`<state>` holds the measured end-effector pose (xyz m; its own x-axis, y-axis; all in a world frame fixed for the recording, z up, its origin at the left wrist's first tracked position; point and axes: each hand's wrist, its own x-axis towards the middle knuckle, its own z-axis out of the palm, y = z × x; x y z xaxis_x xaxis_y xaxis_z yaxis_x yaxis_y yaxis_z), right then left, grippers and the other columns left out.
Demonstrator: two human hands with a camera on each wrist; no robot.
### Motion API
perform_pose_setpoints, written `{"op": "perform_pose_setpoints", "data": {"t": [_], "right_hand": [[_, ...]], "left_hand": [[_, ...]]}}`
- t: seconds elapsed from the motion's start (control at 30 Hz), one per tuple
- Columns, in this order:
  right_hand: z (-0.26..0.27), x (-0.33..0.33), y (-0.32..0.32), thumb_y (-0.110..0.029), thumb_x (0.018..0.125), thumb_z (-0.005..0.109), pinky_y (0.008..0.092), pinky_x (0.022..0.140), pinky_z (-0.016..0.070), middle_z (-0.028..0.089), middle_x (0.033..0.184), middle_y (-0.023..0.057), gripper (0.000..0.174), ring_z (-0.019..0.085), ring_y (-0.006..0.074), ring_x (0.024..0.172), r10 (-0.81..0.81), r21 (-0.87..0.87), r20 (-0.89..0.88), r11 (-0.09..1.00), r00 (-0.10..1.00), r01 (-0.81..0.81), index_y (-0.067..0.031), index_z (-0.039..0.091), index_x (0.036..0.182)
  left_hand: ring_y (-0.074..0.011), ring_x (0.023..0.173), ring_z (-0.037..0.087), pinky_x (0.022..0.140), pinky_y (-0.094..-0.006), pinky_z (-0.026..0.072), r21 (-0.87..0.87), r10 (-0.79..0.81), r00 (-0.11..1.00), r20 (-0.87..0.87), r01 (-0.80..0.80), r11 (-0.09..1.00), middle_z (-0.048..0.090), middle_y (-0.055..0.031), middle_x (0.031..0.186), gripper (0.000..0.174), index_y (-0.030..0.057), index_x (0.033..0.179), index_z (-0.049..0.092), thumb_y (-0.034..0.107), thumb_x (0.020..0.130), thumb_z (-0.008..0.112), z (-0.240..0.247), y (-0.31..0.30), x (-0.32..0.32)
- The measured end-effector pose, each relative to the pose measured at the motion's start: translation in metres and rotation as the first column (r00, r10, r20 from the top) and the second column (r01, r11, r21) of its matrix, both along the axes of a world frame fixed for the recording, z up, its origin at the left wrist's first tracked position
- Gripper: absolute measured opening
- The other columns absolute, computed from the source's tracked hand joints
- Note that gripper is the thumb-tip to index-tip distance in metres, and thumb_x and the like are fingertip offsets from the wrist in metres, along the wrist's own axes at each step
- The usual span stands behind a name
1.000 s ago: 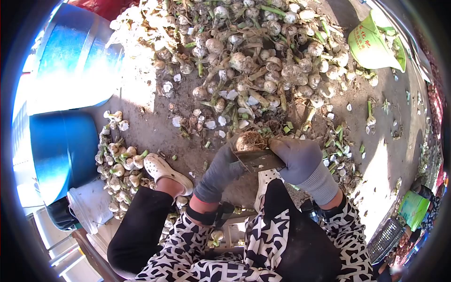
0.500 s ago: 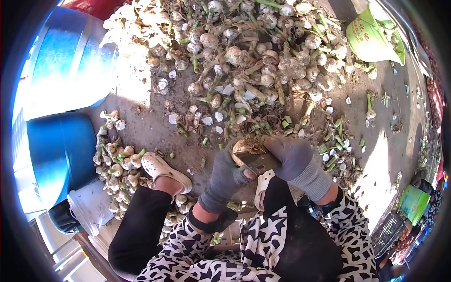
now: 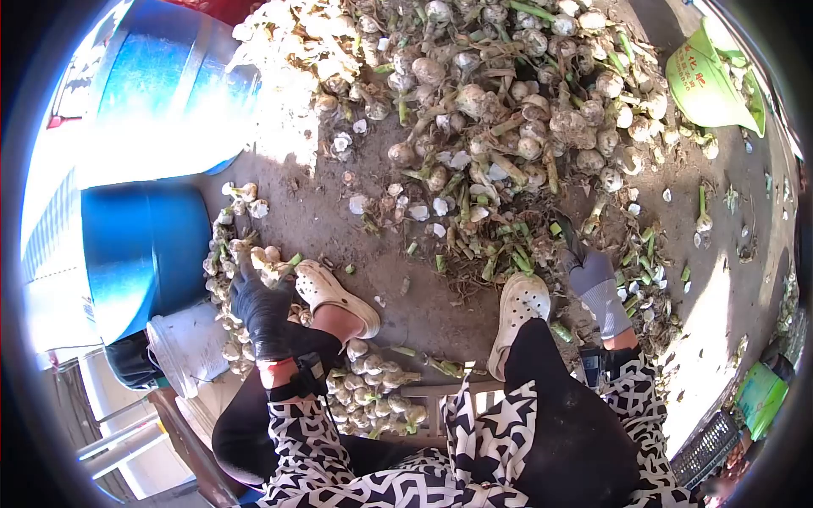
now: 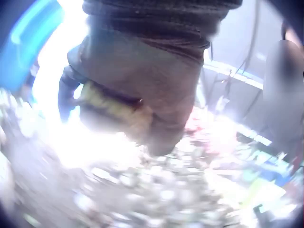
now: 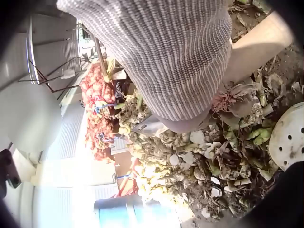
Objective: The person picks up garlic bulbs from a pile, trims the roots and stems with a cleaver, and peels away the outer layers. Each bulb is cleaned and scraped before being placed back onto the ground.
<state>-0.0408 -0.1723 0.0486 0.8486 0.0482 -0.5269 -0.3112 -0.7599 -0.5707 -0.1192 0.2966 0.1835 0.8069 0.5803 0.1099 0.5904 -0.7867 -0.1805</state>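
My gloved left hand (image 3: 264, 309) is lowered over a heap of trimmed garlic (image 3: 222, 296) beside the left shoe. In the blurred left wrist view, its fingers curl round a garlic bulb whose yellow-green stem (image 4: 107, 102) shows; the rest is mostly hidden by the glove. Out to the right, my gloved right hand (image 3: 595, 284) grips a knife (image 3: 574, 241), its dark blade pointing up and away from me. A bit of the bright blade (image 5: 151, 126) pokes out past the glove in the right wrist view.
A large pile of untrimmed garlic (image 3: 508, 102) covers the floor ahead. Cut stems and roots (image 3: 491, 241) lie before the right shoe (image 3: 518, 313). Blue barrels (image 3: 148, 254) and a white bucket (image 3: 188, 343) stand left. A yellow-green bag (image 3: 710, 80) is at the far right.
The hands have parted from the middle, where the knife was against a rooty garlic bulb. The left hand moved left to the trimmed heap with a bulb; the right hand moved right with the knife.
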Motion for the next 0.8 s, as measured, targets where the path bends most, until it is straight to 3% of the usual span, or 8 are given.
{"op": "perform_pose_setpoints", "data": {"t": [0.13,0.27,0.43,0.47,0.5,0.6,0.73,0.8], "right_hand": [[-0.011,-0.002,0.019,-0.033,0.089,0.059,0.0398,0.066,0.0504,0.065,0.080,0.0226,0.033,0.067,0.0358,0.075,0.016,0.088,-0.014,0.996,1.000,-0.014,-0.0119,0.066,0.113],[-0.017,0.002,0.033,-0.032,0.088,0.059,0.0427,0.073,0.0516,0.068,0.089,0.0187,0.029,0.066,0.0369,0.083,0.166,0.029,0.036,0.985,0.985,-0.167,-0.0164,0.065,0.112],[-0.015,0.000,0.038,-0.029,0.087,0.059,0.0441,0.071,0.0515,0.067,0.087,0.0170,0.025,0.065,0.0364,0.083,0.231,0.034,0.050,0.972,0.972,-0.233,-0.0166,0.066,0.108],[-0.016,-0.001,0.039,-0.029,0.087,0.059,0.0444,0.071,0.0514,0.067,0.086,0.0164,0.025,0.065,0.0365,0.082,0.216,0.071,0.104,0.972,0.971,-0.224,-0.0168,0.066,0.107],[-0.010,0.002,0.045,-0.029,0.087,0.059,0.0444,0.071,0.0514,0.067,0.086,0.0164,0.025,0.065,0.0365,0.082,0.220,0.074,0.109,0.971,0.969,-0.228,-0.0168,0.066,0.107],[0.010,0.016,0.072,-0.029,0.086,0.059,0.0444,0.069,0.0512,0.067,0.083,0.0153,0.022,0.065,0.0369,0.080,0.191,0.161,0.191,0.961,0.963,-0.223,-0.0149,0.066,0.102],[0.024,0.031,0.095,-0.026,0.081,0.063,0.0424,0.065,0.0511,0.066,0.086,0.0130,0.024,0.065,0.0337,0.076,0.343,0.159,0.305,0.902,0.889,-0.402,-0.0150,0.063,0.102],[0.034,0.029,0.096,-0.022,0.072,0.067,0.0395,0.062,0.0514,0.064,0.091,0.0108,0.041,0.065,0.0298,0.074,0.474,0.020,0.453,0.842,0.756,-0.540,-0.0158,0.059,0.112]], "left_hand": [[-0.0281,0.117,0.049,0.102,-0.0499,0.0328,-0.305,-0.580,0.791,0.194,0.611,0.731,0.058,-0.0097,0.120,0.048,0.0191,0.119,0.061,0.030,0.073,0.071,-0.080,-0.073,0.086],[-0.0285,0.122,0.046,0.106,-0.0501,0.0273,-0.262,-0.751,0.660,0.024,0.729,0.632,0.056,-0.0049,0.125,0.049,0.0286,0.124,0.057,0.032,0.077,0.066,-0.176,-0.118,0.157],[-0.0262,0.101,0.061,0.095,-0.0433,0.0416,-0.512,-0.566,0.819,0.094,0.527,0.678,0.066,-0.0089,0.102,0.045,0.0213,0.117,0.062,0.023,0.074,0.071,-0.211,-0.113,0.169],[-0.0178,0.092,0.063,0.088,-0.0370,0.0484,-0.794,-0.424,0.889,0.171,0.380,0.476,0.067,-0.0059,0.096,0.037,0.0144,0.117,0.062,0.012,0.080,0.068,-0.210,-0.110,0.159],[-0.0178,0.092,0.063,0.088,-0.0370,0.0484,-0.790,-0.421,0.890,0.173,0.381,0.480,0.067,-0.0059,0.096,0.037,0.0144,0.117,0.062,0.012,0.080,0.068,-0.205,-0.110,0.151],[-0.0165,0.099,0.061,0.091,-0.0341,0.0491,-0.910,-0.001,0.973,0.230,0.215,-0.354,0.064,-0.0053,0.114,0.041,0.0050,0.128,0.054,0.004,0.088,0.062,-0.179,-0.109,0.114],[-0.0199,0.106,0.060,0.094,-0.0368,0.0475,-0.811,0.212,0.957,0.200,0.283,-0.513,0.058,-0.0079,0.125,0.054,0.0055,0.137,0.045,0.011,0.087,0.066,-0.123,-0.137,0.067],[-0.0182,0.116,0.054,0.097,-0.0327,0.0434,-0.769,0.160,0.957,0.240,0.288,-0.571,0.053,-0.0106,0.130,0.071,0.0050,0.141,0.037,0.037,0.086,0.068,-0.103,-0.153,0.054]]}}
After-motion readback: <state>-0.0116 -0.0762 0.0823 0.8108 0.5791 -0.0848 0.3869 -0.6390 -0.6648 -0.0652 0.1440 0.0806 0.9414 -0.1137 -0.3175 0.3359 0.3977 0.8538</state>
